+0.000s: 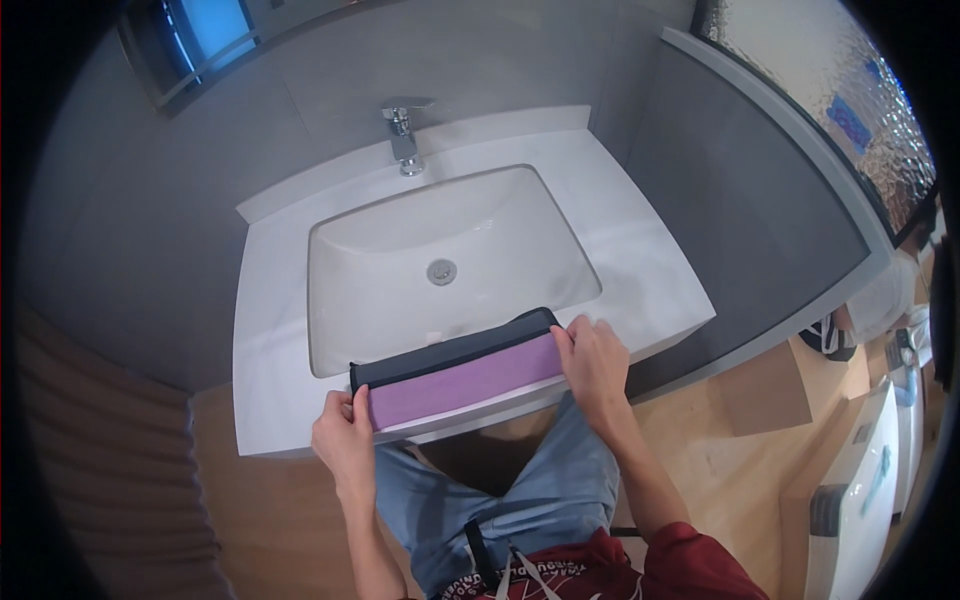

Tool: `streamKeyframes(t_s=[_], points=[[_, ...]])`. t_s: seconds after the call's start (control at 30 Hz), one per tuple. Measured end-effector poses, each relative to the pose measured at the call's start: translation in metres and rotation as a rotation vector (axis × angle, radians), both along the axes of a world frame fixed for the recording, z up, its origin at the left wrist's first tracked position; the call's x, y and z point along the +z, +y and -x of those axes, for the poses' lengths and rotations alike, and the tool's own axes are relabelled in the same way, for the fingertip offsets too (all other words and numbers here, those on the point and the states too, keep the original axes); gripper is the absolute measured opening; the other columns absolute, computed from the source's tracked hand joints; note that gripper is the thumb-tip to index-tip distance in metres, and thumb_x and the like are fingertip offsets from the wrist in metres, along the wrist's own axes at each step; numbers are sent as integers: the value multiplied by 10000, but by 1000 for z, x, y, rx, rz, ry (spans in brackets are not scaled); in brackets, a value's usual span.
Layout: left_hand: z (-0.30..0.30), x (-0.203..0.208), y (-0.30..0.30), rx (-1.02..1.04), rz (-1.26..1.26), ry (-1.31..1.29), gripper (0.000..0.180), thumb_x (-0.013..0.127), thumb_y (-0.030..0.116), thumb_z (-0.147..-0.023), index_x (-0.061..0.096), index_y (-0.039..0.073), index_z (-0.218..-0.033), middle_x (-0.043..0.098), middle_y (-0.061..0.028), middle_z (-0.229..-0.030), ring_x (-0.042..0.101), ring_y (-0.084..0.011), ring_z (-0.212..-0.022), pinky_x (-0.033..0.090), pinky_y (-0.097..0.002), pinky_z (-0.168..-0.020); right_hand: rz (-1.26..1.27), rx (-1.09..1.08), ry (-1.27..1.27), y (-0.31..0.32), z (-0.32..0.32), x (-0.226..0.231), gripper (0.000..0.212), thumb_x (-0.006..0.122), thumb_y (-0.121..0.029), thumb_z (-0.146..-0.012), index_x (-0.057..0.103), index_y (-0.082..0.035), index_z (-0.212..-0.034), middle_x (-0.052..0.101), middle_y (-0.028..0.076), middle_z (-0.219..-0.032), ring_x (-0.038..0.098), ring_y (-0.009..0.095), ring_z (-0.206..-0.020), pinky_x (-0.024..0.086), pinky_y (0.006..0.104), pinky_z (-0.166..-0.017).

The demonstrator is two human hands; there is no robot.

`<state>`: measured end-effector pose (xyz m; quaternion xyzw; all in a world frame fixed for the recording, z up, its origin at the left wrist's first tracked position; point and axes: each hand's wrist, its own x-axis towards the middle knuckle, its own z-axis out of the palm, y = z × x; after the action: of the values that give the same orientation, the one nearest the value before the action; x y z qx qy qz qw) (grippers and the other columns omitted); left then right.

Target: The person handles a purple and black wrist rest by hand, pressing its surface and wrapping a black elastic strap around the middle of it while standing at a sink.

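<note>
A long flat folded cloth piece (465,382), purple on its near half and dark grey with black edging on its far half, lies along the front edge of the white countertop (270,400). My left hand (345,435) is closed on its left end, thumb and fingers pinching the corner. At the other end, my right hand (595,368) grips the right corner between thumb and fingers. The cloth is stretched fairly straight between both hands, its far edge reaching over the near rim of the white sink (375,275). What the cloth opens out to is hidden by the fold.
Behind the basin stands a chrome faucet (403,145). A grey partition (740,190) borders the counter's right side, with a cardboard box (765,390) and a white appliance (850,500) beyond. A brown curtain (110,440) hangs at left. Part of another person (885,295) shows at far right.
</note>
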<state>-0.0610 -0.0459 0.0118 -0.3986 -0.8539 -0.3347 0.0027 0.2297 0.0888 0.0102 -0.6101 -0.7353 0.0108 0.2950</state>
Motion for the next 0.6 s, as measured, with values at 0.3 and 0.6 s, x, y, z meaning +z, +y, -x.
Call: streamKeyframes(t_s=[0.3, 0.6], points=[[-6, 22, -9, -28, -38, -65, 271, 714, 260, -999, 660, -5, -1007, 705, -160, -965, 677, -315, -868, 518, -405, -734, 22, -13, -48, -10, 3, 3, 283, 721, -313, -987, 622, -49, -997, 671, 149, -814, 661, 377, -806, 534, 484, -695], [-82, 29, 35, -353, -227, 98, 351, 570, 56, -1027, 548, -80, -1350, 556, -280, -1423, 467, -463, -1413, 378, -509, -1184, -193, 288, 66, -25, 62, 8, 381, 695, -165, -951, 604, 39, -1259, 596, 238, -1334, 545, 421, -1273, 460, 509, -1053]])
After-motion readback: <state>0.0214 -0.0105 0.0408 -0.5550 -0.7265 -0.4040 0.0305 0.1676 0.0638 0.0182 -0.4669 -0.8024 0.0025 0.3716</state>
